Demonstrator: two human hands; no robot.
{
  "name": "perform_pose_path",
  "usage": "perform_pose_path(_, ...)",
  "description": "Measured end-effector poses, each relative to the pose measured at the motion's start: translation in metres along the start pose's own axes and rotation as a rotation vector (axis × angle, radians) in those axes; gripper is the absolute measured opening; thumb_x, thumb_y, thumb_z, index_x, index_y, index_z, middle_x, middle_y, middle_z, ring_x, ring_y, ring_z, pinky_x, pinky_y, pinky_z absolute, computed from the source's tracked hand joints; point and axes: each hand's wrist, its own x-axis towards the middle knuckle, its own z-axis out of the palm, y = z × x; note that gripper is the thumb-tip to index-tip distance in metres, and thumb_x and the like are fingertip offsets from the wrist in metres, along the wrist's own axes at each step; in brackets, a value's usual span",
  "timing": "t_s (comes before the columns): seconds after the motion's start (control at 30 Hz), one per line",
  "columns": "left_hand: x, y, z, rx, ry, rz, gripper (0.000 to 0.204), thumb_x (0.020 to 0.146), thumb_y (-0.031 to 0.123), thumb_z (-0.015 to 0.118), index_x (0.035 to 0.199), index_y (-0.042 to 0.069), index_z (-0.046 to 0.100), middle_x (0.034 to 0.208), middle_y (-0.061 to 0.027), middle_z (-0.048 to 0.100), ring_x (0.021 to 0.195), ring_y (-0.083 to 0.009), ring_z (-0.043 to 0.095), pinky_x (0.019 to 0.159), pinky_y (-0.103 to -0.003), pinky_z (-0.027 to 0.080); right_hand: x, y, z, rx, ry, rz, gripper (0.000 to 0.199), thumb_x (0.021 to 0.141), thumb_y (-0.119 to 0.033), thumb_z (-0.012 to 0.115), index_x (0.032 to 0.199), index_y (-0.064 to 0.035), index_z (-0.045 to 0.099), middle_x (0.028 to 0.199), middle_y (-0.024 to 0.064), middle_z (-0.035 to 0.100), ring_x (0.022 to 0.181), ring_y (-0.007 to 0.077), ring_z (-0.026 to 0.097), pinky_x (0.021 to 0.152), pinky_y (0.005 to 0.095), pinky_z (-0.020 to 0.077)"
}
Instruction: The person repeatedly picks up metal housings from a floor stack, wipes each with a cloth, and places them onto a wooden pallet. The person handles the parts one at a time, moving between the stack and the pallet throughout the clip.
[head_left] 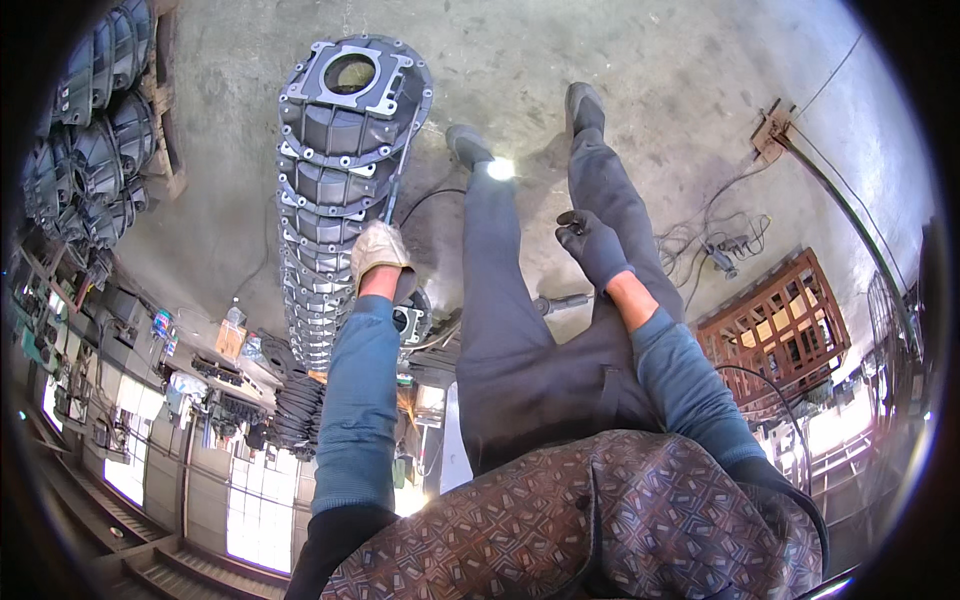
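A tall stack of grey metal housing castings [345,125], the top one with a round opening, rises left of my legs. My left hand [380,252], in a cream work glove, is at the stack's right side. It looks closed, its fingers turned away from view. A thin pale rod [392,200] runs up from it along the castings; its lower end is hidden. My right hand [592,248], in a dark glove, hovers in front of my right thigh. Its fingers are curled together, and whatever may be in them is too dark to name.
A grey cylindrical tool [562,303] shows between my legs. Right of me, a power tool [722,258] lies among tangled cables on the concrete floor [660,90], near a rust-brown slatted crate [778,325]. More dark castings [90,150] are piled at far left.
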Motion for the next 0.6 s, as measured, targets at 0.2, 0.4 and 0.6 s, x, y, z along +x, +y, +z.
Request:
perform_pose_path(0.2,0.065,-0.075,0.125,-0.046,0.001,0.047,0.028,0.092,0.03,0.058,0.098,0.007,0.074,0.097,-0.018,0.073,0.095,-0.0358,0.071,0.078,-0.044,0.058,0.001,-0.016,-0.038,0.046,-0.108,0.069,0.033,0.089,-0.02,0.068,0.116,-0.0014,0.065,0.099,0.0122,0.072,0.091,0.0183,0.069,0.082,0.0301,0.0526)
perform_pose_path(0.4,0.017,0.001,0.075,0.154,-0.03,0.005,0.023,0.089,0.027,0.063,0.097,0.009,0.074,0.096,-0.0156,0.073,0.092,-0.0319,0.072,0.075,-0.042,0.059,-0.002,-0.007,-0.054,0.069,-0.082,0.111,0.032,0.089,-0.019,0.067,0.115,-0.0003,0.065,0.095,0.0103,0.072,0.087,0.0155,0.067,0.081,0.0285,0.052)
perform_pose_path(0.6,-0.003,-0.022,0.086,-0.125,0.043,-0.127,0.029,0.088,0.029,0.061,0.099,0.006,0.074,0.098,-0.0198,0.073,0.09,-0.038,0.072,0.076,-0.046,0.057,0.002,-0.001,-0.061,0.126,-0.118,0.068,0.032,0.088,-0.022,0.069,0.113,-0.0022,0.067,0.1,0.017,0.072,0.093,0.0272,0.071,0.083,0.035,0.0533)
